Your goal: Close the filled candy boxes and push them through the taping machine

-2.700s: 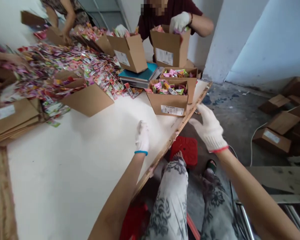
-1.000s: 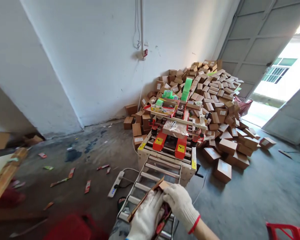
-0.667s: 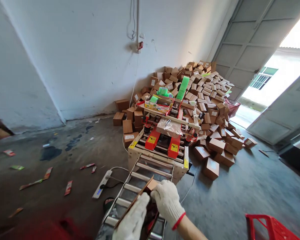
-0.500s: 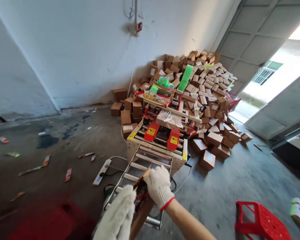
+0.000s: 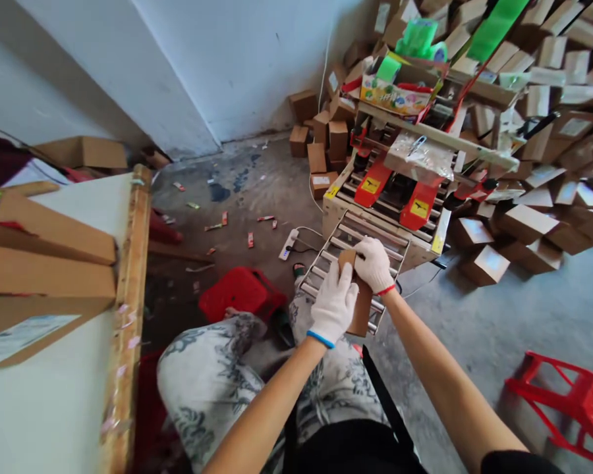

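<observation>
Both my hands wear white knit gloves and grip a small brown cardboard box [image 5: 361,313] standing at the near end of a roller conveyor [image 5: 346,247]. My left hand [image 5: 334,304] presses flat on the box's near side. My right hand [image 5: 373,263] curls over its top flaps. The conveyor leads into a taping machine [image 5: 398,191] with red guides. My knees in patterned trousers show below the hands.
A large pile of sealed cardboard boxes [image 5: 548,131] lies behind and right of the machine. A white table with a wooden edge [image 5: 128,276] and open cartons [image 5: 44,263] is at left. Red stools [image 5: 240,293] [image 5: 573,401] stand on the concrete floor; a power strip [image 5: 287,243] and scattered packets lie there.
I turned from the table to the conveyor with a box in my hands. Since half a second ago the view tilted down and the open flaps have been folded shut under my hands.
</observation>
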A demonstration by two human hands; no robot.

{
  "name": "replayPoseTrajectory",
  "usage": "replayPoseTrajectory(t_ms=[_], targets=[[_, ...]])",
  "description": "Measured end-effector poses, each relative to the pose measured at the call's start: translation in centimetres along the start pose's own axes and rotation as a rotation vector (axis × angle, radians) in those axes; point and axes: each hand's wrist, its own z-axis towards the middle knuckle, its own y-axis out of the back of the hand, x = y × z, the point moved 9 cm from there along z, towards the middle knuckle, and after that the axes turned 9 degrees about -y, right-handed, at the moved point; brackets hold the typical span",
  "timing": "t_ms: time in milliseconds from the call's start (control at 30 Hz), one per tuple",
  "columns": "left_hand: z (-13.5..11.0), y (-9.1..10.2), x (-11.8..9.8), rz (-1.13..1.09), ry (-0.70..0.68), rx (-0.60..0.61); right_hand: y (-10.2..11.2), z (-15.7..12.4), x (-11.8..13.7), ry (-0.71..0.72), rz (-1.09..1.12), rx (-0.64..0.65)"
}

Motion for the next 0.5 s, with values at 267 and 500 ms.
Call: replayPoseTrajectory(t_ms=[267,500], targets=[[-0.1,0.1,1.9,-0.737,0.412,0.038,-0.2,-9.2,-0.5,-0.193,0.178,-0.132],[2.2,-1.6,4.8,-1.244,0.592,0.037,-1.8,-14.7,4.0,0.091,-0.273,0.025]])
